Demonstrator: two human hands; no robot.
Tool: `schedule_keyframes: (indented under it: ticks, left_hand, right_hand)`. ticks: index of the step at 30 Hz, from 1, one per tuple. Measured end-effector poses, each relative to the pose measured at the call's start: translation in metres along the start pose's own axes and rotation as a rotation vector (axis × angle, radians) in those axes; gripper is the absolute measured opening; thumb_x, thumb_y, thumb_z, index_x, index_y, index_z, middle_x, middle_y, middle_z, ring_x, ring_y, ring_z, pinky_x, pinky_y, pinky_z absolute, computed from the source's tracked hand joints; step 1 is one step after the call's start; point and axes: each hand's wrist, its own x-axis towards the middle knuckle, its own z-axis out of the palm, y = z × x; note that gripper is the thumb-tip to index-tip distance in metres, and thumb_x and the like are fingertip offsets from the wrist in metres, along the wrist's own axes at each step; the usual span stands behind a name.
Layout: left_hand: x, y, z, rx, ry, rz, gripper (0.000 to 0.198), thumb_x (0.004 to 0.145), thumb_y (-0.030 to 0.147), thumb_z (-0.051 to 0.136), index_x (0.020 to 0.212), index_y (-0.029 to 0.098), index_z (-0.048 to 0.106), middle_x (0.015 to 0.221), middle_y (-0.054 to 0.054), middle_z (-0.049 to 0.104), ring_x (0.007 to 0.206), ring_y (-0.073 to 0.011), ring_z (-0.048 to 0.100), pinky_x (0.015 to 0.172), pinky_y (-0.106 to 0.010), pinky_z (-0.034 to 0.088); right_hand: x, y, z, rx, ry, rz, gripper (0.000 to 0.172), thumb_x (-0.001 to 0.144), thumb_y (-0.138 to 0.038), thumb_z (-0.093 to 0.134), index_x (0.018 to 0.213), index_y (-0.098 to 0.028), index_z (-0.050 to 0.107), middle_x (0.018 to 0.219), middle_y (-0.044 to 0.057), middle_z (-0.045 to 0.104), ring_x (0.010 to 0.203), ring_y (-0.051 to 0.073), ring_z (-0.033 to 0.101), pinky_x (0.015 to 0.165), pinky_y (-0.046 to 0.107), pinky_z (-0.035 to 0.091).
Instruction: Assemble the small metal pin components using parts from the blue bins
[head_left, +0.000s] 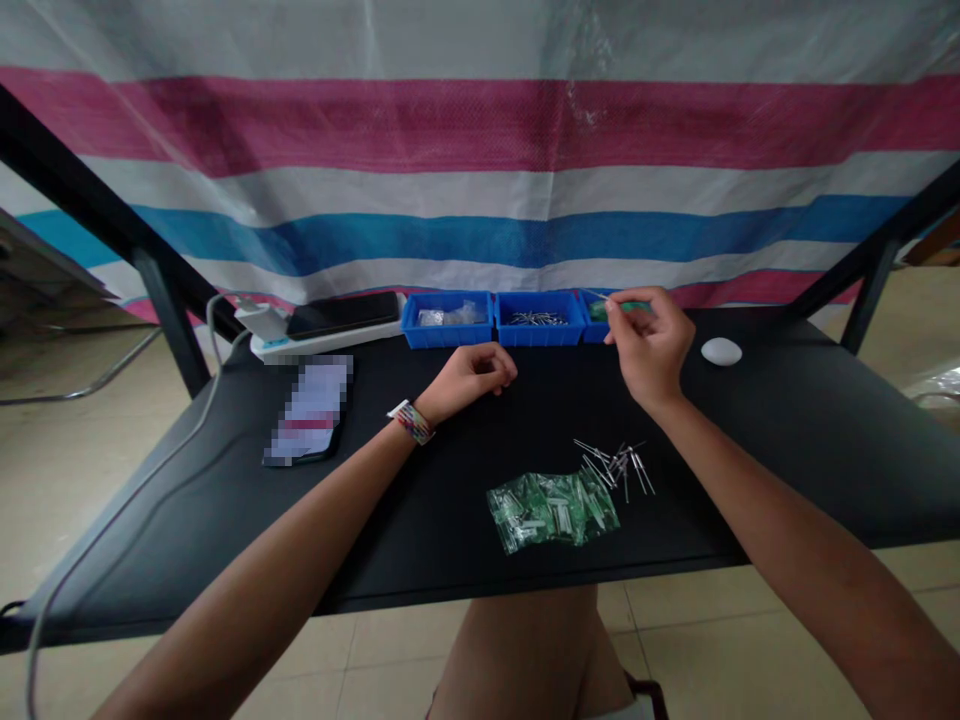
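My right hand (pixel 651 338) is raised over the right blue bin (pixel 598 320), its fingers pinched on a thin metal pin with a green piece beside them. My left hand (pixel 471 375) rests on the black table (pixel 787 450) as a loose fist, just in front of the middle blue bin (pixel 538 320) of metal pins; what it holds, if anything, is hidden. A braided band is on that wrist. Nearer me lie a heap of small green plastic bags (pixel 551 508) and several loose metal pins (pixel 616 465).
The left blue bin (pixel 448 320) holds clear bags. A white power strip (pixel 300 340) with a charger and a dark phone (pixel 343 313) sits at the back left, its cable trailing off the table. Another phone (pixel 309 410) lies left; a white oval object (pixel 721 351) right.
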Motion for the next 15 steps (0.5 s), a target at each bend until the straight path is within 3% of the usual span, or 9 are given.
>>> schedule_keyframes:
  ticks: [2, 7, 11, 13, 15]
  left_hand:
    - [0.0, -0.001, -0.001, 0.004, -0.004, -0.002, 0.01, 0.084, 0.021, 0.07, 0.09, 0.013, 0.07, 0.076, -0.001, 0.066, 0.068, -0.0109, 0.062, 0.064, -0.022, 0.052]
    - [0.0, 0.002, 0.0, 0.011, 0.008, -0.015, 0.01, 0.084, 0.022, 0.07, 0.088, 0.013, 0.07, 0.076, -0.002, 0.066, 0.067, -0.011, 0.062, 0.063, -0.022, 0.052]
    - [0.0, 0.001, 0.0, 0.011, -0.002, -0.011, 0.01, 0.084, 0.021, 0.069, 0.089, 0.013, 0.07, 0.075, -0.001, 0.066, 0.066, -0.0105, 0.061, 0.063, -0.022, 0.052]
    - [0.0, 0.0, 0.0, 0.009, -0.008, -0.002, 0.009, 0.084, 0.021, 0.069, 0.089, 0.013, 0.07, 0.075, -0.001, 0.066, 0.066, -0.0104, 0.061, 0.064, -0.022, 0.052]
    - [0.0, 0.001, 0.0, 0.01, -0.01, 0.006, 0.009, 0.084, 0.021, 0.069, 0.089, 0.013, 0.07, 0.076, -0.001, 0.066, 0.067, -0.0106, 0.061, 0.065, -0.022, 0.052]
  right_hand:
    - [0.004, 0.006, 0.0, -0.09, -0.01, -0.022, 0.02, 0.1, -0.042, 0.064, 0.103, -0.023, 0.07, 0.093, 0.006, 0.075, 0.058, 0.016, 0.065, 0.054, 0.03, 0.051]
    - [0.003, 0.013, 0.009, -0.217, -0.281, -0.129, 0.019, 0.097, -0.032, 0.063, 0.092, -0.02, 0.077, 0.109, 0.011, 0.079, 0.059, 0.016, 0.061, 0.063, 0.034, 0.052]
    - [0.004, 0.006, 0.003, -0.221, -0.386, -0.111, 0.017, 0.093, -0.03, 0.065, 0.087, -0.018, 0.077, 0.087, 0.006, 0.075, 0.054, 0.014, 0.052, 0.062, 0.032, 0.045]
    - [0.008, 0.001, -0.005, -0.157, -0.651, -0.007, 0.019, 0.091, -0.035, 0.068, 0.086, -0.018, 0.076, 0.074, 0.003, 0.07, 0.054, 0.014, 0.051, 0.059, 0.03, 0.041]
    - [0.011, -0.005, -0.013, -0.092, -1.041, 0.136, 0.023, 0.087, -0.04, 0.074, 0.083, -0.018, 0.076, 0.065, 0.0, 0.065, 0.055, 0.014, 0.052, 0.056, 0.028, 0.038]
